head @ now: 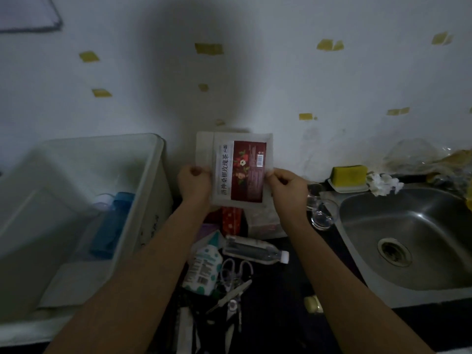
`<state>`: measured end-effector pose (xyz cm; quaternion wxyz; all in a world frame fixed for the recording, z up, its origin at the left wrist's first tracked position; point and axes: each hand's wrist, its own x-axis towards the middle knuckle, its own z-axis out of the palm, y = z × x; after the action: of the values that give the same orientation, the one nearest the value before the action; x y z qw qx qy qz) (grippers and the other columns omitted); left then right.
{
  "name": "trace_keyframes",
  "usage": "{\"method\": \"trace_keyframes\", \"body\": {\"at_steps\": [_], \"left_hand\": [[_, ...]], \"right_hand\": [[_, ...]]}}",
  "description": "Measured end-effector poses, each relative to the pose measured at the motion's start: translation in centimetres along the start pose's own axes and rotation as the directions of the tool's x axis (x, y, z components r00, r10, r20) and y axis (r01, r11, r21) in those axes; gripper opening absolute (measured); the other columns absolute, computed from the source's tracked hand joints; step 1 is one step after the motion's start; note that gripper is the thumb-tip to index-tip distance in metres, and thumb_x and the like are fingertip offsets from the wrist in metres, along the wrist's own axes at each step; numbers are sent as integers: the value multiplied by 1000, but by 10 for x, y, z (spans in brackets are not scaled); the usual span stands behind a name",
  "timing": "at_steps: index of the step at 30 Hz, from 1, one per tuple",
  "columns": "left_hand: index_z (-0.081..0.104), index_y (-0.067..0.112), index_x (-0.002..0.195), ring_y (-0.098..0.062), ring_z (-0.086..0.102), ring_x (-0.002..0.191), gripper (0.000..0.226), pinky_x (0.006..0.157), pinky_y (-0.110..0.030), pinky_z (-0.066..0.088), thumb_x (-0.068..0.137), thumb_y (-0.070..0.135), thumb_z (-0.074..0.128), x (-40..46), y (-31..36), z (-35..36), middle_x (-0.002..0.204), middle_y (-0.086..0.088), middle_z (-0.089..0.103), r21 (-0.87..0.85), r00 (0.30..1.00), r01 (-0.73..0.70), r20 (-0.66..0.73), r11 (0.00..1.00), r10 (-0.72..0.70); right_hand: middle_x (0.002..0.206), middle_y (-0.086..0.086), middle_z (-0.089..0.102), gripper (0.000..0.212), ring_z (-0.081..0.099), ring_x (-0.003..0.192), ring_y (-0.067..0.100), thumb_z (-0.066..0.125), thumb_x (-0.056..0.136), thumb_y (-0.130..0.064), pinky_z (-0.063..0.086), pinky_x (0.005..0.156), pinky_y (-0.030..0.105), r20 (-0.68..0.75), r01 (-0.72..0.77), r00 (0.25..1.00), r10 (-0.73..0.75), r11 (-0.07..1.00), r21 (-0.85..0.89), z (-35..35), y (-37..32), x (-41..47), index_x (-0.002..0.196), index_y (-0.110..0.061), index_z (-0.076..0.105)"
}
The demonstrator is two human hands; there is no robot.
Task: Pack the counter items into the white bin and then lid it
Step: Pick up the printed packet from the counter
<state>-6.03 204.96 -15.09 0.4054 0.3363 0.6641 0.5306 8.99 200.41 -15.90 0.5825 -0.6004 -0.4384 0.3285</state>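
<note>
I hold a flat white tea pouch [240,169] with a dark red flowered label up in front of the wall. My left hand [194,181] grips its left edge and my right hand [288,186] pinches its right edge. The white bin [153,159] stands at the left, with a blue bottle [112,223] lying inside. Below the pouch, on the dark counter, lie a red box [231,221], a clear water bottle [255,250], a white dotted bottle [204,267] and scissors [236,272]. No lid can be made out for certain.
A steel sink [408,238] fills the right side. A clear glass [323,215] stands at its left rim. A yellow sponge [348,176] in a tray and crumpled plastic sit behind the sink. A small yellowish object [313,304] lies near the counter's front.
</note>
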Motion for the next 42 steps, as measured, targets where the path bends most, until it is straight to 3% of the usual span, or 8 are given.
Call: {"method": "trace_keyframes", "body": {"at_steps": [5,9,11,18,23,27,32,42], "left_hand": [[53,14,89,-14,55,80,6,71,-26,48,89,8,54,19,39,-64,77,7,54,68,926,-325,-182,943,332],[50,29,73,-9,55,73,27,77,-34,53,86,6,54,39,66,-130,71,15,54,114,853,-456,-225,882,470],[48,33,68,-9,57,77,32,86,-45,53,84,7,53,54,72,-165,71,15,56,163,837,-465,-238,870,492],[49,37,68,-13,62,84,31,89,-51,51,87,13,52,97,65,-261,74,15,58,284,833,-436,-233,854,502],[51,33,78,-10,58,88,22,101,-48,42,90,15,52,132,46,-303,78,21,56,420,823,-440,-164,794,543],[57,25,88,-11,58,90,10,104,-43,37,90,17,53,162,34,-320,92,11,63,538,804,-477,-53,695,593],[65,14,92,-23,60,98,13,99,-36,34,89,13,52,201,14,-319,101,-3,68,678,812,-487,118,551,572],[64,7,86,-22,56,88,21,76,-29,42,87,0,44,258,-17,-298,88,-8,62,740,818,-525,303,421,488]], "right_hand": [[89,26,68,22,65,87,42,54,92,-11,54,79,56,99,-45,994,36,995,87,64,-24,-19,80,3,67],[79,10,67,23,61,78,24,53,93,-8,53,79,39,213,-59,977,24,986,158,115,-57,-41,75,-10,67],[76,17,63,20,55,75,20,53,92,-7,48,73,34,274,-35,962,-5,989,141,143,-69,-51,79,1,66],[85,-6,66,16,60,77,6,55,93,-14,49,72,24,445,-1,896,-7,1000,17,225,-74,-81,84,-22,66],[94,-5,66,15,62,89,12,56,91,-23,55,83,33,461,32,886,50,985,-170,270,-65,-93,101,-16,65],[89,-9,60,8,58,82,5,57,91,-21,51,73,22,446,38,891,81,967,-251,295,-57,-88,99,-22,56],[121,9,61,44,60,107,21,59,89,-17,49,87,30,443,39,882,160,912,-408,328,-45,-69,131,-9,49],[129,17,56,47,55,116,29,55,90,-13,45,89,31,547,69,752,367,782,-620,388,-11,-37,134,-1,45]]}}
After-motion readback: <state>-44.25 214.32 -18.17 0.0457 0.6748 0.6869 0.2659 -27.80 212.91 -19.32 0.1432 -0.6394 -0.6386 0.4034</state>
